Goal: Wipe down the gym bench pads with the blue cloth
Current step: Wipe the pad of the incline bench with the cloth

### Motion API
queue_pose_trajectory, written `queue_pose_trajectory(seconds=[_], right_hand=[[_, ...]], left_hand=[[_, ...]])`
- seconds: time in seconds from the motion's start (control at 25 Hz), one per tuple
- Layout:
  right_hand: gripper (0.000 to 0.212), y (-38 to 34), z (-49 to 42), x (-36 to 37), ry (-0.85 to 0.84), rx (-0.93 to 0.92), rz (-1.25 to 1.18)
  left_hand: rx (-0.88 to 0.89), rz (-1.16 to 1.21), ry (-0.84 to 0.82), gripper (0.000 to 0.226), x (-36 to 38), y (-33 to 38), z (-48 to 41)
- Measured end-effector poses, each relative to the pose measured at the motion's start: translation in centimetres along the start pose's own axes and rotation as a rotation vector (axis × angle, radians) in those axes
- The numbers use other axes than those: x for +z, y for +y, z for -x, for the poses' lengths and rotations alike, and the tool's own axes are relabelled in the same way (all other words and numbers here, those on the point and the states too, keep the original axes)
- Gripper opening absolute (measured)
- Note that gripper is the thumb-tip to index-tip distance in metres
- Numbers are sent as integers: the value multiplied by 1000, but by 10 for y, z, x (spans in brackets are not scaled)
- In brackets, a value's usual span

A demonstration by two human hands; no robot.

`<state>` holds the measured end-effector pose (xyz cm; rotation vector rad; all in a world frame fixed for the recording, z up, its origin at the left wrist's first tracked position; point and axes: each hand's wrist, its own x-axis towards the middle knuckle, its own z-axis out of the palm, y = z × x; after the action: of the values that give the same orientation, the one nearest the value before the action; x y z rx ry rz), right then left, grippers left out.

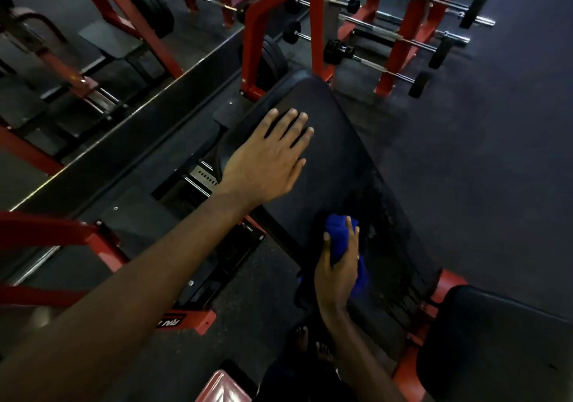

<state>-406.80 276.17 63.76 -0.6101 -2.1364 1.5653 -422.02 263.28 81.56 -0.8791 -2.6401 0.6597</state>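
The long black back pad (338, 165) of the bench runs from the red upright at the top centre down toward the lower right. My left hand (266, 156) lies flat on the pad's upper left part, fingers spread, holding nothing. Lower down, my right hand (336, 269) grips the bunched blue cloth (339, 235) and presses it against the pad's lower part. A second black seat pad (502, 342) sits at the lower right, apart from both hands.
The bench's red frame (415, 355) joins the two pads. Red rack uprights (279, 26) and a rack of barbells (403, 16) stand beyond the bench. A mirror wall (93, 60) runs along the left. My bare feet (310, 342) stand on dark rubber floor.
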Motion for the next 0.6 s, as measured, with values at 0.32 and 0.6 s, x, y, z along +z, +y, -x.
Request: queue_pose_trajectory(seconds=[0.32,0.6], right_hand=[[53,-37,0,15,-103,-181,94],[89,-23,16,20,251,335,80]], left_hand=[[31,37,-6,60,-5,2,0],[70,67,-4,63,5,2,0]])
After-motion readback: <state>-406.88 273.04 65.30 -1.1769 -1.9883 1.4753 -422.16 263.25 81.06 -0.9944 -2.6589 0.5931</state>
